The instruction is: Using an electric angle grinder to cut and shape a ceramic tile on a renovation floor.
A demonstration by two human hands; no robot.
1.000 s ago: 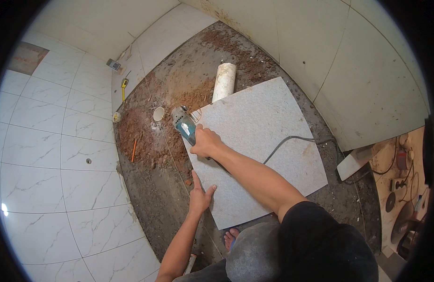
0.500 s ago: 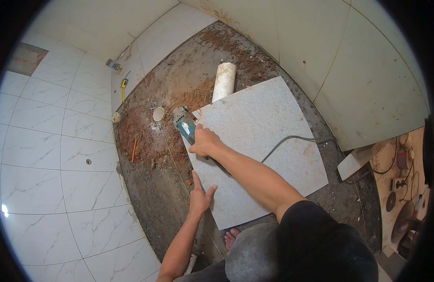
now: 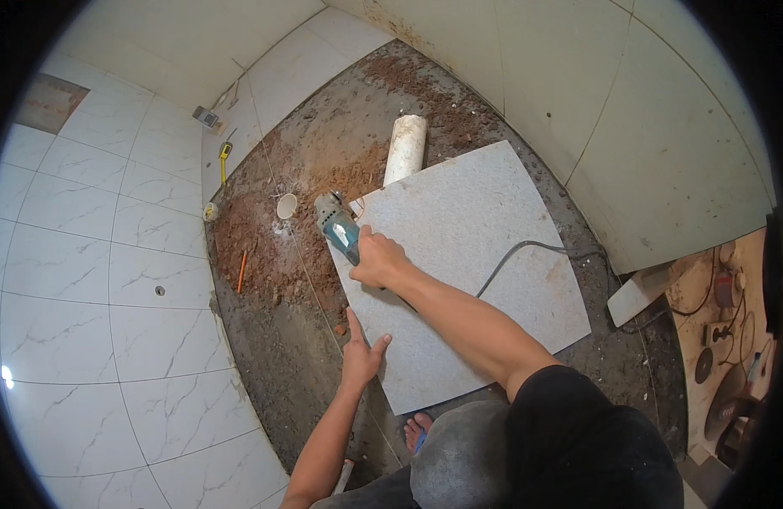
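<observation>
Right hand (image 3: 379,258) is gripping an angle grinder (image 3: 339,229) at the pale gray tile (image 3: 468,212).
Grinder is sitting at tile's far-left corner; left hand (image 3: 361,358) is resting at left edge, thumb and forefinger spread; white pipe (image 3: 406,146) is lying at far edge.

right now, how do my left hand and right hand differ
The right hand grips the teal angle grinder; the left hand holds no tool and is spread open at the left edge of the grey tile. The right hand is farther forward than the left hand. Both are bare.
</observation>
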